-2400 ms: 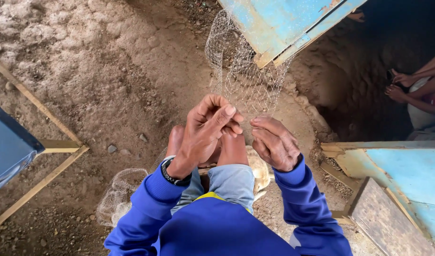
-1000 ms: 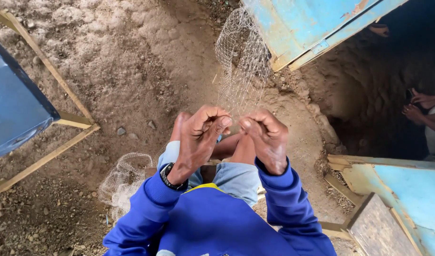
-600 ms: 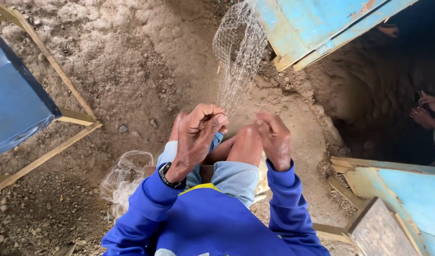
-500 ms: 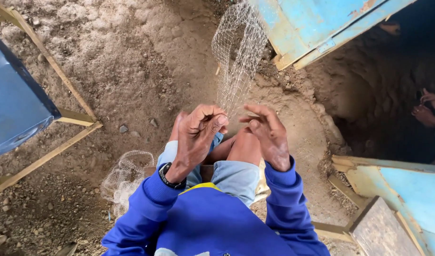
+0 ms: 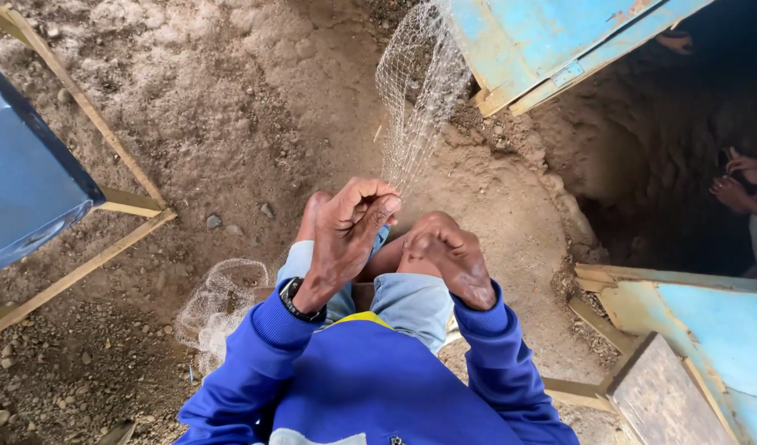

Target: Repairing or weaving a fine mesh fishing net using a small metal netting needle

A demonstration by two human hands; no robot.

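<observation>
1. Centrally, a fine pale fishing net (image 5: 420,91) hangs stretched from the edge of a blue wooden panel (image 5: 552,41) down toward the person's hands, narrowing to a strand at its lower end.
2. The left hand (image 5: 350,231) is raised over the knees, its fingertips (image 5: 387,204) pressed together in a pinching grip on the lower end of the net.
3. The right hand (image 5: 453,257) sits just beside the left, lower, knuckles up and fingers curled inward over the knee; whether its grip holds any thread cannot be told.
4. A dark wristwatch (image 5: 296,298) sits on the left wrist, above the cuff of a blue sweater (image 5: 378,387).
5. A second bunch of net (image 5: 218,309) lies heaped on the dirt ground (image 5: 230,124) by the person's left side.
6. Farther left stands a blue board in a wooden frame (image 5: 32,198).
7. To the right, another blue panel (image 5: 708,321) edges a dark pit, and another person's hands (image 5: 737,181) show at the far right edge, well apart from the net.
</observation>
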